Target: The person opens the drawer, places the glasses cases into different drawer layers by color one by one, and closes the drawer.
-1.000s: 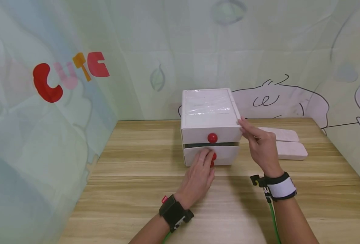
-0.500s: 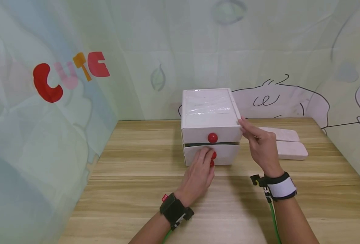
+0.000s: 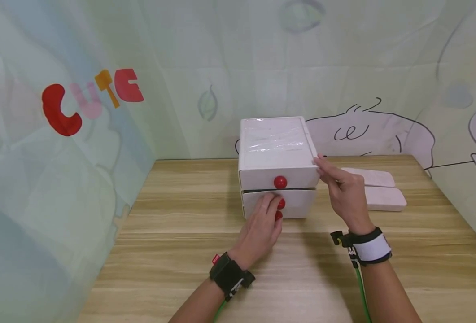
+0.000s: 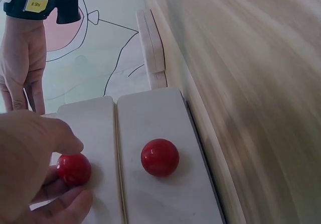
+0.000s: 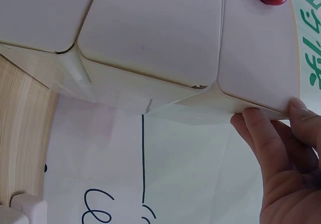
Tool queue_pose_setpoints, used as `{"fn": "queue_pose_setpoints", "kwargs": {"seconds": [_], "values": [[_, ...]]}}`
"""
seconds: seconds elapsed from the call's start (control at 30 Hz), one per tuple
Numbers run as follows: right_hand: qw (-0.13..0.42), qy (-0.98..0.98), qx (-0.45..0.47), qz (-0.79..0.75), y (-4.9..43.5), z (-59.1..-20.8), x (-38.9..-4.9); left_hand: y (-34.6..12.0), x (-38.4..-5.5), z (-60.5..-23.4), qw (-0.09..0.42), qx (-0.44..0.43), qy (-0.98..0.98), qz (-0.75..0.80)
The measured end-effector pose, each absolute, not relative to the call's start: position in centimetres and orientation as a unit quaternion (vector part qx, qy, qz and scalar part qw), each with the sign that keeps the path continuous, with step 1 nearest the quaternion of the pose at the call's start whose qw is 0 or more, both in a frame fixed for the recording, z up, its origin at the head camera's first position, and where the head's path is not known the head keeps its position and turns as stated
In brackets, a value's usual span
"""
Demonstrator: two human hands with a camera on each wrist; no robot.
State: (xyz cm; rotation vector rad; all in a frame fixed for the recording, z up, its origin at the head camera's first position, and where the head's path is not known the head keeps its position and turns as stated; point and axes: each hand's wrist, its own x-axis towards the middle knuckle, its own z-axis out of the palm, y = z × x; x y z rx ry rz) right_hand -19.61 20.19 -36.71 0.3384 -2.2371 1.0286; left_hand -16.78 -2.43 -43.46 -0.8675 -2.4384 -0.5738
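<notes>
A white drawer box [image 3: 276, 148] with red ball knobs stands on the wooden table. My left hand [image 3: 258, 233] is at its front, thumb and fingers round the middle drawer's red knob [image 4: 74, 170]. Below that, the bottom drawer's knob [image 4: 160, 157] sits free of the fingers. The top drawer's knob [image 3: 280, 182] is untouched. A thin dark gap shows under the top drawer front. My right hand [image 3: 344, 188] grips the box's upper right front corner, its thumb and fingers [image 5: 266, 138] on either side of the edge in the right wrist view.
Two flat white slabs [image 3: 385, 198] lie side by side on the table [image 3: 173, 251] right of the box, behind my right hand. A printed cloth backdrop [image 3: 181, 89] rises behind and at both sides. Green cables [image 3: 360, 291] trail from the wrist cameras.
My left hand has moved slightly forward with the middle drawer, and the dark gap above that drawer has narrowed. The right hand stays at the corner.
</notes>
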Motion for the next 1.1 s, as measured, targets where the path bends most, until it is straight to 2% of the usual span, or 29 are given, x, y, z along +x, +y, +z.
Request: {"fn": "queue_pose_setpoints", "kwargs": {"seconds": [0.73,1.1], "values": [[0.325,-0.851,0.128,0.392,20.25,-36.67,-19.61,-2.59,-17.72,-43.31,0.220,-0.313,-0.900,-0.208],[0.323,-0.849,0.130,0.397,20.18,-36.69,-19.61,-1.98,-16.92,-43.39,0.234,-0.285,-0.896,-0.248]]}}
